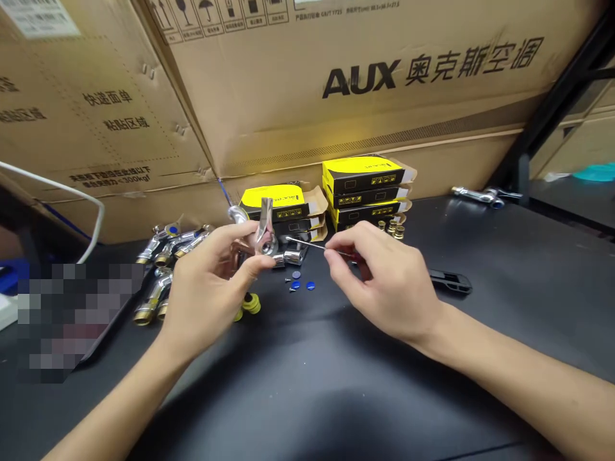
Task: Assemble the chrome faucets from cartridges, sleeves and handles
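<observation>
My left hand (199,298) is closed around a chrome faucet (266,230), its lever pointing up and a round hole facing right. Between the fingertips of my right hand (389,278) is a thin screwdriver (312,245). Its shaft points left, and the tip is just short of the faucet, apart from it. Something small seems to sit on that tip, too small to make out. Below them on the table lie round blue caps (311,286) and small screws (292,290). Yellow-green plastic caps (251,303) show beneath my left hand. The screwdriver's handle is mostly hidden in my palm.
Several chrome valves (158,291) lie at the left beside a dark, pixelated object (72,326). Yellow-black boxes (365,176) are stacked at the back, before large cartons (336,115). Brass fittings (398,232), a black tool (451,282) and another faucet (480,196) lie right.
</observation>
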`<state>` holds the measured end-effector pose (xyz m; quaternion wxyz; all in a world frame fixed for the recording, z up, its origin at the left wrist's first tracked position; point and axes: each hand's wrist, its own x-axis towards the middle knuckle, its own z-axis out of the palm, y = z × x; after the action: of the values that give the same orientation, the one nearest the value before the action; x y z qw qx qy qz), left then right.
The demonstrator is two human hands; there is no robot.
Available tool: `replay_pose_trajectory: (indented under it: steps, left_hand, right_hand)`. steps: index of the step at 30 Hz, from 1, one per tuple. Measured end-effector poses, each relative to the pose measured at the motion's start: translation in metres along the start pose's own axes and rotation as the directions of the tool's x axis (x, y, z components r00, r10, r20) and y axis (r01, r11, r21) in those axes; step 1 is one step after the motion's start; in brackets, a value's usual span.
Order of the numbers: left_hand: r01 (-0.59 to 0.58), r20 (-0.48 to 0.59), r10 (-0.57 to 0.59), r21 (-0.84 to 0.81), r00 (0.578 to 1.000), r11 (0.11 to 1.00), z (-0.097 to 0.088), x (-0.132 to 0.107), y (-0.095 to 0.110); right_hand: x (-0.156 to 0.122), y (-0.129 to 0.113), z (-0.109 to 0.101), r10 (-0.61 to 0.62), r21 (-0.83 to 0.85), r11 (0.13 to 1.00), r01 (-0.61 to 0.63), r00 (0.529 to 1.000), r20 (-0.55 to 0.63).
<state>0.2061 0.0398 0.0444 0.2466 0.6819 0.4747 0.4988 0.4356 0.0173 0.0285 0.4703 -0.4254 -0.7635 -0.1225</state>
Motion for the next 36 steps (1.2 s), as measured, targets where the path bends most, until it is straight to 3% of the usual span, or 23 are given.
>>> replay_pose_trajectory:
  steps: [3,7,12,15,19,22,25,28,31,36]
  left_hand:
    - [0.129,0.064,-0.123,-0.094,0.99,0.987,0.006,-0.007,0.013]
    - [0.313,0.213,-0.283,-0.123,0.935,0.942,0.015,-0.015,0.023]
    - [0.399,0.197,-0.379,-0.073,0.904,0.914,0.026,-0.019,0.025]
    - [0.39,0.153,-0.376,-0.075,0.914,0.918,0.026,-0.019,0.023]
    - [0.278,0.049,-0.274,-0.108,0.96,0.955,0.022,-0.018,0.021]
    - [0.201,0.019,-0.201,-0.161,0.979,0.966,0.019,-0.018,0.021]
    - [0.158,0.012,-0.159,-0.169,0.987,0.973,0.019,-0.018,0.023]
    - [0.162,0.005,-0.163,-0.158,0.987,0.974,0.019,-0.018,0.026]
    - [0.185,0.019,-0.184,-0.141,0.983,0.973,0.019,-0.018,0.028]
    - [0.247,0.138,-0.231,-0.116,0.963,0.962,0.021,-0.02,0.027]
  right_hand:
    - [0.0,-0.003,-0.002,-0.033,0.022,0.999,0.034,0.998,-0.052]
    - [0.0,-0.003,-0.001,-0.008,0.029,1.0,0.009,1.0,-0.011]
    - [0.0,0.002,0.003,0.101,0.068,0.992,-0.108,0.99,0.096]
    - [0.001,0.005,0.005,0.172,0.077,0.979,-0.186,0.972,0.159]
    - [0.004,0.015,0.006,0.206,0.068,0.969,-0.239,0.924,0.321]
    - [0.009,0.027,0.003,0.225,0.173,0.925,-0.339,0.853,0.47]
    - [0.018,0.036,-0.004,0.263,0.307,0.811,-0.499,0.779,0.57]
    - [0.026,0.04,-0.011,0.367,0.415,0.67,-0.616,0.76,0.536]
    - [0.029,0.042,-0.013,0.455,0.508,0.57,-0.646,0.763,0.459]
    - [0.025,0.038,-0.006,0.415,0.5,0.606,-0.618,0.783,0.464]
